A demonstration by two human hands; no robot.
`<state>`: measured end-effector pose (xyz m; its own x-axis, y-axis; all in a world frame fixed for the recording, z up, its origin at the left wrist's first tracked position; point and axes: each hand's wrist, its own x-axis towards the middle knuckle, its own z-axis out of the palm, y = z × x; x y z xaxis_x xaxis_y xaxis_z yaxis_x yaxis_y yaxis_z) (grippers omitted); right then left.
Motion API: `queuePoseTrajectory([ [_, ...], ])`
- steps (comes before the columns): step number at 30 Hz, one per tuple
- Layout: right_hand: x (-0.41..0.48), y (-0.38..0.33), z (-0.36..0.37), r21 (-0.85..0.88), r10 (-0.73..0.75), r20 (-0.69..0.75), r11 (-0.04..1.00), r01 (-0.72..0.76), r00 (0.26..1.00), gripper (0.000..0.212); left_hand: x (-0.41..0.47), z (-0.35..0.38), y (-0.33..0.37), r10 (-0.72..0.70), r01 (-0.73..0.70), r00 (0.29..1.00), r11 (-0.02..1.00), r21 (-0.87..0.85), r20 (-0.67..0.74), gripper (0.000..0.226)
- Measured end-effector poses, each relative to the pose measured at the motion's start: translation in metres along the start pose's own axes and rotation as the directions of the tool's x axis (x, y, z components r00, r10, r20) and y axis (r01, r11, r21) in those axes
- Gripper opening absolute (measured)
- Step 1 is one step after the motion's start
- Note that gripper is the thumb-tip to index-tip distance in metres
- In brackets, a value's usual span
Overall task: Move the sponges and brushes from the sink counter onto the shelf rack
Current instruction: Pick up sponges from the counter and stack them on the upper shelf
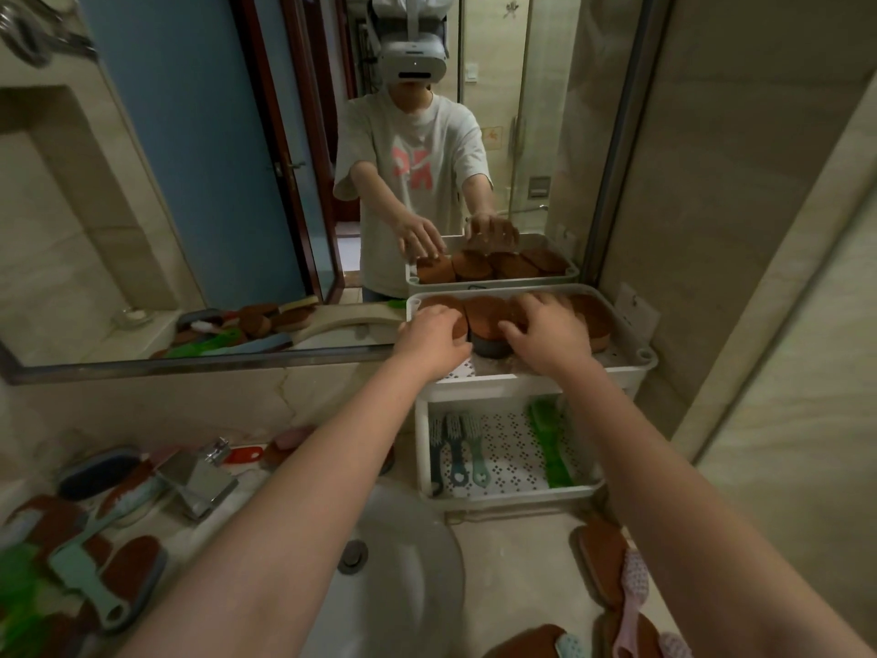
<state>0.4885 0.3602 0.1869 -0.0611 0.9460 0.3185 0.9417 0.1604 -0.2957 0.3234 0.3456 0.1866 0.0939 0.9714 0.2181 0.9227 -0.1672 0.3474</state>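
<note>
Both my hands reach into the top tray of a white shelf rack [536, 378] at the back right of the counter. Several brown-topped sponges stand on edge in a row there. My left hand [434, 335] rests on the leftmost brown sponge [459, 312], fingers curled over it. My right hand [550, 331] lies on the sponge row [489, 311], fingers bent over the tops. The lower tray holds three small brushes [458, 448] and a green brush [550, 444]. More sponges [133, 569] and a teal brush [90, 586] lie on the counter at left.
A white sink basin [403, 558] with a drain sits below my arms, and a chrome faucet [199, 477] stands to its left. Brown sponges and a pink brush [633, 596] lie on the counter at right. A mirror fills the wall behind.
</note>
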Motion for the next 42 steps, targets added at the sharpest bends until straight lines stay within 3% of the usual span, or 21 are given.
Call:
queuePoseTrajectory([
  [3,-0.002,0.021,-0.004,0.038,0.167,-0.057,0.986,-0.165,0.984,0.043,0.001,0.002,0.009,0.066,-0.066,0.997,0.998,0.006,0.038,0.053],
  [8,0.008,0.055,-0.003,-0.09,0.284,0.134,0.958,-0.274,0.95,0.051,0.01,0.016,0.019,0.077,-0.09,0.988,0.991,0.096,0.134,0.054],
  [13,0.024,0.062,-0.004,-0.098,0.218,0.152,0.974,-0.205,0.964,0.035,0.015,0.022,0.02,0.056,-0.059,0.998,0.994,0.091,0.032,0.043],
  [17,0.03,0.069,-0.004,-0.045,0.172,0.159,0.985,-0.167,0.972,0.024,0.015,0.024,0.022,0.044,-0.047,0.998,0.995,0.091,0.037,0.04],
  [24,0.03,0.068,-0.002,-0.153,0.124,0.095,0.982,-0.109,0.988,0.029,0.02,0.025,0.033,0.015,-0.015,1.0,0.993,0.12,-0.001,0.038],
  [33,0.024,0.067,-0.009,-0.157,0.116,0.085,0.982,-0.102,0.99,0.038,0.023,0.024,0.036,-0.005,0.005,1.0,0.996,0.091,0.002,0.041],
  [37,0.007,0.06,-0.011,-0.006,0.04,-0.03,0.999,-0.04,0.999,0.042,0.019,0.02,0.037,-0.008,0.009,0.999,1.0,-0.007,0.039,0.052],
  [39,-0.002,0.051,-0.012,0.111,0.031,-0.073,0.994,-0.023,0.997,0.042,0.014,0.019,0.036,0.004,-0.006,1.0,0.997,-0.08,-0.025,0.052],
  [42,-0.017,0.038,-0.012,0.119,-0.033,-0.189,0.991,0.056,0.981,0.04,0.001,0.014,0.037,0.022,-0.066,0.974,0.98,-0.187,-0.226,0.043],
])
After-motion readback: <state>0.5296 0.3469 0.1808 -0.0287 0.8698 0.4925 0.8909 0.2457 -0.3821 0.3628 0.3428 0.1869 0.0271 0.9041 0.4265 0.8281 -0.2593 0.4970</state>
